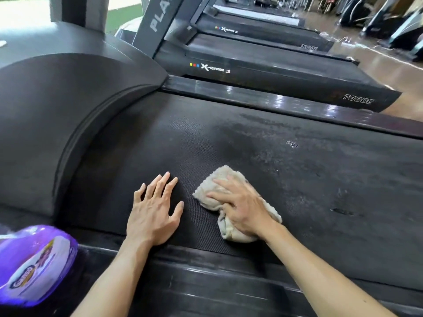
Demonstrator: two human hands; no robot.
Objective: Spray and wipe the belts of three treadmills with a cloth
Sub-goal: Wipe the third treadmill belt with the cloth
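Purple plastic spray bottle [34, 264] with a white and yellow label sits at the near left edge, blurred, on the dark side rail of the closest treadmill [206, 277]. Both forearms reach in from the bottom. Left hand [155, 211] lies flat on the black textured treadmill belt [320, 179], fingers straight and spread, holding nothing. Right hand [240, 207] just beside it, apart, pressing a crumpled beige terry cloth [223, 175] onto the belt; fingers extended over the cloth's top, thumb side bunching the near part of it. Cloth touches the belt, near its front end. Beyond the cloth, wet grey streaks and droplets [263, 133] cover the belt's middle and right. Dark grey curved motor cover [68, 106] rises at left, meeting the belt. Glossy black far side rail [251, 94] runs past the belt. Further back, a second black treadmill [274, 72] marked "X-Runner" and "7000C", then a third [263, 30] of the same make. Shiny brown gym floor [389, 65] at right.
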